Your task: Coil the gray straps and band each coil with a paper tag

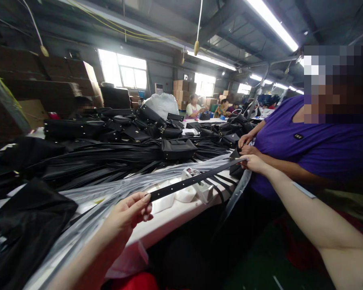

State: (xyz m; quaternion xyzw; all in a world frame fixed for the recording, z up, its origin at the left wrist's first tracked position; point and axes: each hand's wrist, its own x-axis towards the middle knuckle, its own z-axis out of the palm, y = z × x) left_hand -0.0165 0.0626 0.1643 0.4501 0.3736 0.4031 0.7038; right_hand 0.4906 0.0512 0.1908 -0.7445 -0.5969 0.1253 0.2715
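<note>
Item: black strap (196, 177), one, held in the air over the front edge of the white table (166, 226).

Edges and room: the table edge runs obliquely, from low at centre up toward the right. Nearer than it lies dark open space, below the strap and between the two forearms. Room is tighter at the right end: a person in a purple shirt (278, 141) stands just beside the right hand (253, 163), both of that person's hands (245, 144) at a black piece (236, 167). Behind the strap, goods crowd the tabletop.

Materials and shapes: strap flat, narrow, smooth, with a row of small light dots near its left end. Beneath and behind it, white rounded rolls (186, 195) and a pale, angular device (201, 189). Clear, glossy, crinkled plastic strips (115, 187), long, fanned along the table. Black straps in a heap (109, 155), long and loosely parallel. Black bag (179, 149), boxy, on the heap; further black bags (75, 129) piled behind.

Orientation: long axis slants, left end low and nearer, right end higher and farther; drawn nearly straight.

Fingers: left hand (136, 207), thumb and fingers pinching the dotted end, other fingers curled. Right hand, fingers closed on the far portion, arm extended; exact fingertip placement too small to tell.
</note>
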